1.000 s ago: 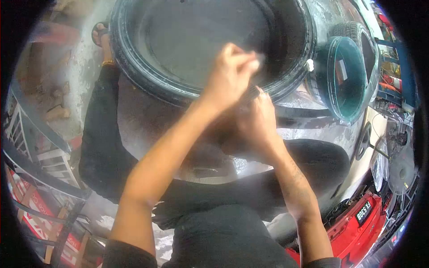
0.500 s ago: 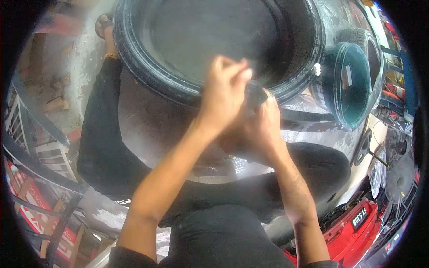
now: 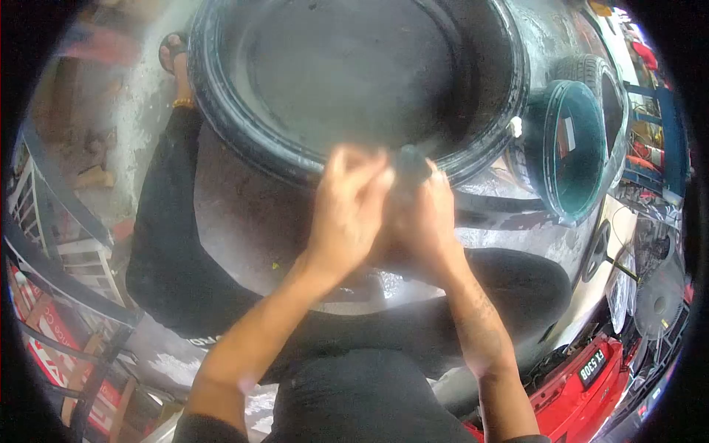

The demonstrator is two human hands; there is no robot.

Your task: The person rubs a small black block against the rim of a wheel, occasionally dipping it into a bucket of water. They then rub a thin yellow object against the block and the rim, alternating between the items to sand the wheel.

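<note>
A large black wheel rim (image 3: pixel 221 111) with a hollow barrel lies in front of my knees. My left hand (image 3: pixel 346 210) is at its near edge, fingers pinched together and smeared by motion; anything between them is hidden. Close beside it, my right hand (image 3: pixel 437 214) is closed around a small dark piece (image 3: pixel 410 164), rounded at the top, whose kind I cannot make out. The dark piece stands up from my right fingers, just apart from my left fingertips.
At right a teal wheel rim (image 3: pixel 550 159) stands on its side by a tyre (image 3: pixel 591 70). A red car panel (image 3: pixel 583 395) with a number plate lies lower right. Metal frames (image 3: pixel 85 258) and red boxes (image 3: pixel 55 325) line the left. A white bit (image 3: pixel 516 127) sits on the black rim's edge.
My left hand has moved down and slightly left, away from the dark piece. My right hand has shifted slightly down and left, still holding the piece. The view has shifted slightly.
</note>
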